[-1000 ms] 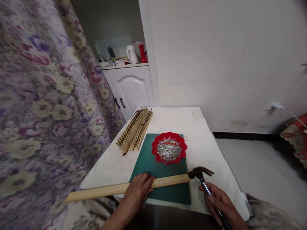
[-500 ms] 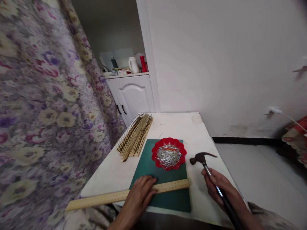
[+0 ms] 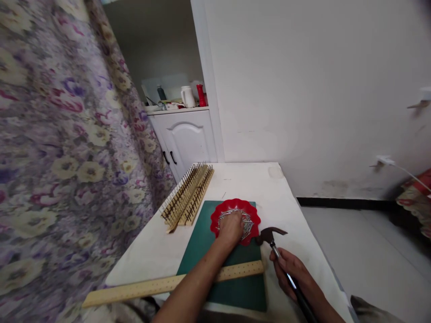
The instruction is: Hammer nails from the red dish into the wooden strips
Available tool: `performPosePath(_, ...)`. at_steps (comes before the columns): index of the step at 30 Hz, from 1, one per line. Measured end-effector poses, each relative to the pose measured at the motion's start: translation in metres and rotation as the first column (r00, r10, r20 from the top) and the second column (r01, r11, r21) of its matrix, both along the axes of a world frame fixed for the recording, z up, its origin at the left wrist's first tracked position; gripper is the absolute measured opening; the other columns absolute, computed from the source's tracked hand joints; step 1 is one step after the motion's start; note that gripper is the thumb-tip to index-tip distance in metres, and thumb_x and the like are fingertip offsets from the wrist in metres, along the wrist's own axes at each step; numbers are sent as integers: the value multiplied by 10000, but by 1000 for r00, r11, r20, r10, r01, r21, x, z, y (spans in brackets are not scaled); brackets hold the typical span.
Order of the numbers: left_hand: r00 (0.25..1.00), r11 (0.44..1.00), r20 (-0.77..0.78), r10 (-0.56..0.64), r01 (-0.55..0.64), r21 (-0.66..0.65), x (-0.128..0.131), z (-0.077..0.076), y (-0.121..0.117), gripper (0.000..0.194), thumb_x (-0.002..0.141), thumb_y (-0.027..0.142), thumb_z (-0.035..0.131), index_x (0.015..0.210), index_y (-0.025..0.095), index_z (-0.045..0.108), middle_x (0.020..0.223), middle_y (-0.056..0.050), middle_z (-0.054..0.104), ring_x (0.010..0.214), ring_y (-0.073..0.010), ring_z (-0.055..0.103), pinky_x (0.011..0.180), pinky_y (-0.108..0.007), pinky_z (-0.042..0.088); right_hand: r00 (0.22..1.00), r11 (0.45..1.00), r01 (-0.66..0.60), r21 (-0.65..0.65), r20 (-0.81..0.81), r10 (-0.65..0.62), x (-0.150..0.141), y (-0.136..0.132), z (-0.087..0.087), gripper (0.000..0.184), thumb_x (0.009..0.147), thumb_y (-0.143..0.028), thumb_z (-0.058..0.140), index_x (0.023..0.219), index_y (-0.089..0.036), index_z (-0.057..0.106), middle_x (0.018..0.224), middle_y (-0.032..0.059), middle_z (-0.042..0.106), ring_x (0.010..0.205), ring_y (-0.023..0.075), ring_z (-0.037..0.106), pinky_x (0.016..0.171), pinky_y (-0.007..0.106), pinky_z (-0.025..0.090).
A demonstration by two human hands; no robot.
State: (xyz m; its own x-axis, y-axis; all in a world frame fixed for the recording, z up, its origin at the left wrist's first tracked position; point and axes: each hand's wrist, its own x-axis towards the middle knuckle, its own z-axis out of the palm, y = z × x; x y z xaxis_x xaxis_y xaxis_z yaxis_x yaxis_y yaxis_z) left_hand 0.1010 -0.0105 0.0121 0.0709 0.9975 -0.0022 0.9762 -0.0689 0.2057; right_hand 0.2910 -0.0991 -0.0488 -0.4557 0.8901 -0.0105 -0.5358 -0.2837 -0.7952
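My left hand reaches into a red scalloped bowl that holds a heap of silver nails. Its fingers are curled down among the nails, and the tips are hidden. In my right hand is a claw hammer, gripped by its handle, with the head raised near the bowl's right edge. A long wooden strip with rows of small marks or holes lies across the green board, under my left forearm, its left end past the table edge.
Wooden strips studded with upright nails lie at the table's left. One loose nail rests behind the bowl on the white table. A floral curtain hangs at left; a white cabinet and wall stand behind.
My left hand has let go of the wooden strip and moved forward into the bowl of nails. The hammer rose slightly, then came lower and left in my right hand.
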Motion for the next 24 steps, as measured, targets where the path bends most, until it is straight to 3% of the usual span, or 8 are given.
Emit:
performPosePath(4, 997, 996, -2, 73, -73, -49, 4, -8, 13, 215, 805, 207, 518, 940, 111, 655, 956, -190, 687, 922, -309, 630, 767, -380, 458, 999, 1000, 17, -5, 43, -16, 1, -1, 5, 227, 850, -379, 582, 913, -164, 541, 433, -94, 492, 256, 10, 295, 301, 148, 166)
performPosePath(10, 983, 987, 94, 160, -157, -38, 0, -17, 22, 186, 745, 139, 524, 839, 130, 684, 895, -175, 703, 890, -289, 638, 749, -353, 452, 999, 1000, -13, 12, 34, 12, -3, 2, -1, 254, 832, -403, 596, 901, -166, 534, 422, -90, 510, 238, 15, 293, 281, 148, 166)
performPosePath(14, 960, 991, 253, 120, -130, 23, -10, -18, 22, 128, 714, 135, 539, 749, 156, 660, 788, -108, 694, 820, -244, 632, 706, -307, 436, 1000, 1000, -1, 30, -4, 1, -6, 4, -4, 252, 820, -406, 603, 878, -174, 524, 395, -101, 491, 224, 19, 278, 261, 143, 152)
performPosePath(19, 878, 994, 480, 4, -56, 95, -18, -15, 8, 123, 795, 208, 472, 748, 175, 581, 677, -1, 633, 661, -135, 603, 590, -204, 422, 1000, 999, -2, 35, 17, 1, -1, 2, 4, 226, 854, -371, 569, 932, -161, 542, 443, -89, 508, 249, 13, 311, 284, 134, 200)
performPosePath(21, 760, 996, 650, -15, -43, 74, -16, -14, -5, 119, 809, 250, 462, 795, 171, 549, 628, 17, 605, 574, -116, 583, 534, -192, 421, 1000, 999, 5, 43, 16, -5, 1, 1, 5, 248, 840, -396, 580, 922, -164, 544, 447, -88, 513, 241, 13, 305, 270, 132, 188)
performPosePath(24, 400, 1000, 917, 7, 17, -16, -8, -18, -30, 150, 758, 289, 543, 831, 159, 530, 595, 26, 586, 489, -105, 557, 483, -197, 420, 1000, 999, 15, 48, 20, -16, 4, 0, 3, 281, 823, -435, 589, 904, -172, 535, 437, -91, 512, 225, 15, 293, 255, 134, 176)
